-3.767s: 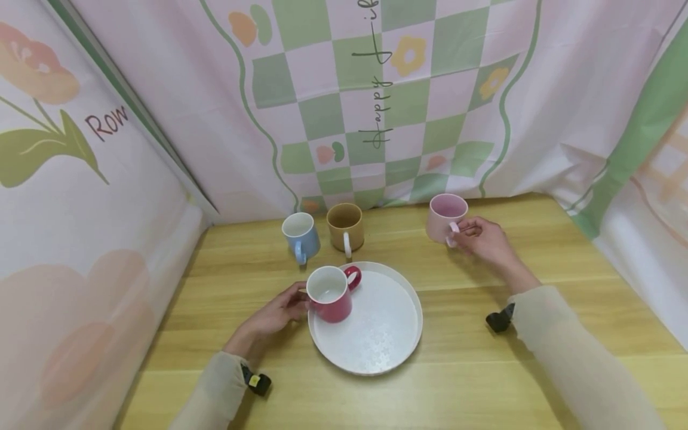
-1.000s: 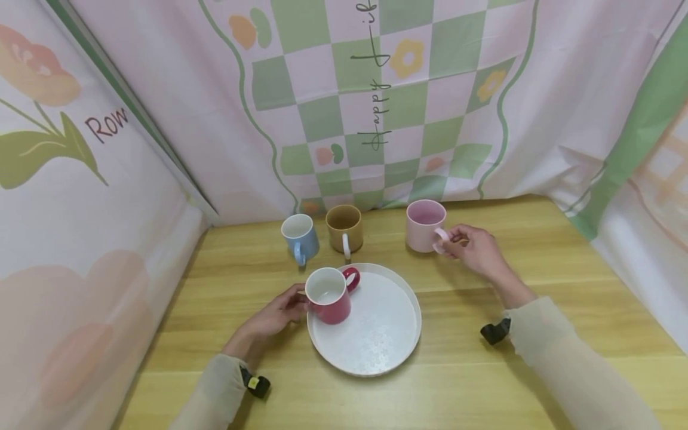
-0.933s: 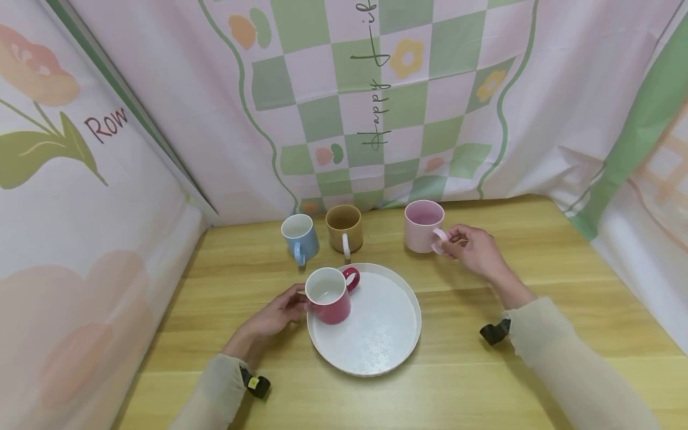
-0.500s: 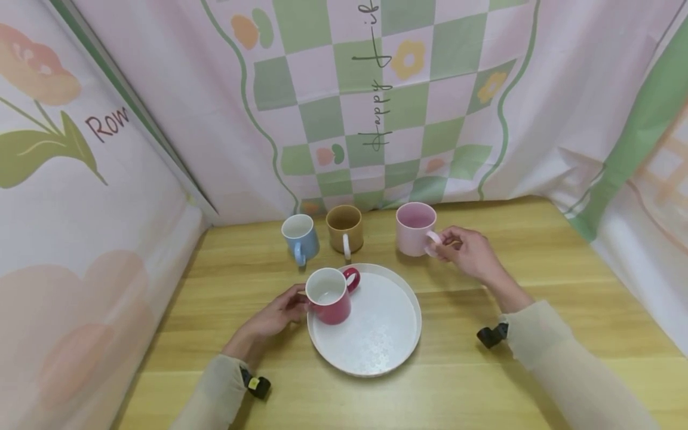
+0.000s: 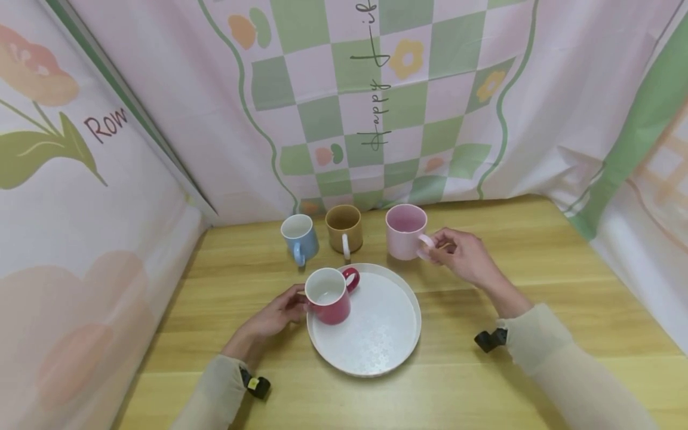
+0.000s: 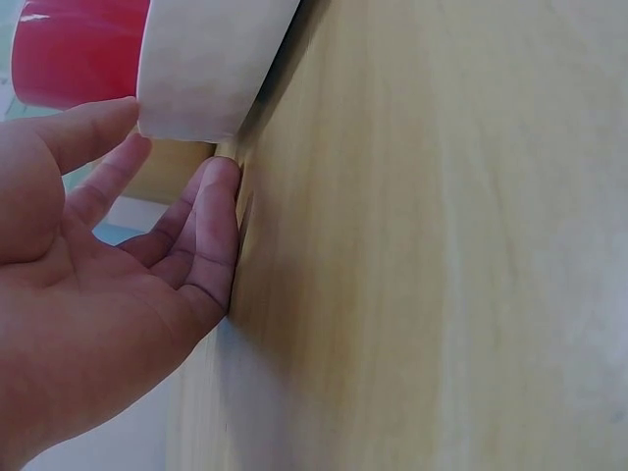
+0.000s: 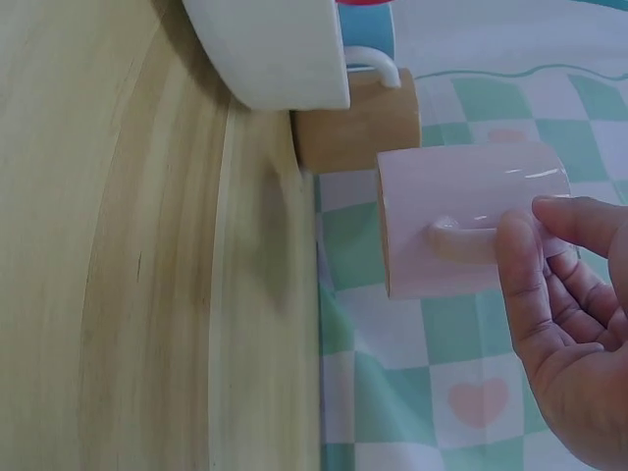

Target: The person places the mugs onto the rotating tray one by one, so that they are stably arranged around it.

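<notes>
My right hand (image 5: 459, 257) pinches the pink mug (image 5: 407, 239) by its handle (image 5: 427, 240), raised behind the tray (image 5: 376, 340); a firm, level grip matters. My left hand (image 5: 276, 310), fingers relaxed, perhaps touches the red mug (image 5: 331, 306).

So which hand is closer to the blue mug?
Left. The left hand is in front of the blue mug, beside the tray; the right hand is farther right, gripping the pink mug.
</notes>
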`<move>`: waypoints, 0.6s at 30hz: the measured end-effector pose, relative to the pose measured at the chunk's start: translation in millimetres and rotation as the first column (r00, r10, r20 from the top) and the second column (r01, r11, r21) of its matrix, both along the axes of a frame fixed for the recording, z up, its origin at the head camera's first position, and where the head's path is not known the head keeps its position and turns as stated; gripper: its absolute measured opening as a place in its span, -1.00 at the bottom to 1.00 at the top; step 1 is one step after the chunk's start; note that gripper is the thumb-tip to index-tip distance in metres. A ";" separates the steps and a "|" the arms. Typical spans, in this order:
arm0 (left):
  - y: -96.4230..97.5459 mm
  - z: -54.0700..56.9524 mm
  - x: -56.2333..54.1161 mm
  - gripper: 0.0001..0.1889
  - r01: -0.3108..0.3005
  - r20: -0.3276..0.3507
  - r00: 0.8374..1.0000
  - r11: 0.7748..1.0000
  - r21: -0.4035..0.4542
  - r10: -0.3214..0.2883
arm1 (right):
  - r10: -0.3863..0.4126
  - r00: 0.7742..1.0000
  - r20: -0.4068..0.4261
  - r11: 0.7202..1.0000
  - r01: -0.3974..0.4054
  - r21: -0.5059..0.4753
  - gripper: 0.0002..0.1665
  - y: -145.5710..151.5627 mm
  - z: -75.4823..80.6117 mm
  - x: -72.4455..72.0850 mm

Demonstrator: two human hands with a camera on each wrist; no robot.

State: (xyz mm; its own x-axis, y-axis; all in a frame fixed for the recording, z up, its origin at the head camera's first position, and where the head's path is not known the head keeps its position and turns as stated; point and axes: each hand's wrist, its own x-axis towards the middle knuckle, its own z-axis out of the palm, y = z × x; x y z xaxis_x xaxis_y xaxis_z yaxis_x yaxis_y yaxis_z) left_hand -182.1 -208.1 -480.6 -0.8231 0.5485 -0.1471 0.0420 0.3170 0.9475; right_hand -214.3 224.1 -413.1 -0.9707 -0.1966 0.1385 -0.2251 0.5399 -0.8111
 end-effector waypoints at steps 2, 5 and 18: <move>-0.1 0.1 0.2 -0.48 -0.001 0.004 1.000 1.000 0.001 0.001 | 0.006 1.000 0.005 1.000 -0.006 0.004 -0.81 -1.8 1.4 1.7; -0.6 -0.3 0.4 -0.47 -0.002 0.005 1.000 1.000 0.001 0.002 | 0.010 1.000 0.012 1.000 -0.010 0.002 -0.83 -4.7 2.5 4.0; -1.5 -2.0 -1.0 -0.47 0.001 0.008 1.000 1.000 0.004 -0.001 | 0.033 0.999 0.012 0.999 -0.033 0.026 -0.86 -12.3 4.5 13.9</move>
State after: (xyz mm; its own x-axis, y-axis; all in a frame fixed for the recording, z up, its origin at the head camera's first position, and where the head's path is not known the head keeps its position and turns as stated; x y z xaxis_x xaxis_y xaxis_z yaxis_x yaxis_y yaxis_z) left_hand -183.1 -209.6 -482.6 -0.8215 0.5497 -0.1516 0.0346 0.3134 0.9490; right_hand -200.4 211.8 -408.6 -0.9652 -0.2317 0.1216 -0.2336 0.5538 -0.7992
